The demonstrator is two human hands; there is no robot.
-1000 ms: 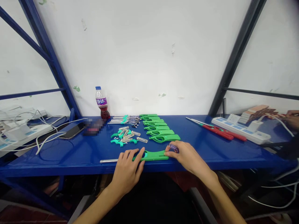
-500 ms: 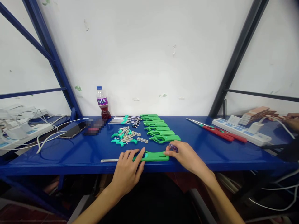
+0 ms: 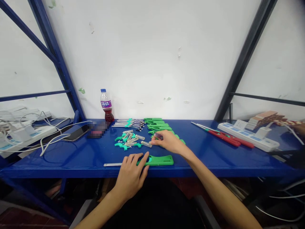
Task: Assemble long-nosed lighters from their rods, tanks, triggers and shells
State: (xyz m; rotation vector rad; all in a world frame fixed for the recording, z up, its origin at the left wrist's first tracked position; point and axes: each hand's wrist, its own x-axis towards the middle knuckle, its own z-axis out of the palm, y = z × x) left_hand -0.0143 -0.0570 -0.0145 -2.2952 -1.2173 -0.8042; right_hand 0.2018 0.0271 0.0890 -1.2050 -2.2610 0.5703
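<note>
My left hand (image 3: 131, 168) is closed over a green long-necked lighter (image 3: 162, 160) lying along the table's front edge, its metal tube pointing left. In my right hand (image 3: 168, 141) sits a purple-handled tool (image 3: 158, 136), mostly covered by the fingers. The fingertips of that hand are at a small clear lighter fuel tank (image 3: 146, 144), on the right side of a loose pile of such tanks and teal triggers (image 3: 124, 145). Behind the right hand, several green lighter shells (image 3: 156, 124) lie in a row, partly hidden by it. Several metal lighter tubes (image 3: 126, 122) lie left of the shells.
A drink bottle (image 3: 106, 106) stands near the wall, with a phone (image 3: 77, 132) to its left. Red lighters (image 3: 225, 138) lie on the right beside a white power strip (image 3: 247, 136). Cables and another power strip (image 3: 28, 140) cover the left end of the blue table (image 3: 202, 159).
My right hand has left the lighter's right end and moved up and left to the clear tanks, still carrying the purple-handled tool. My left hand stays on the lighter.
</note>
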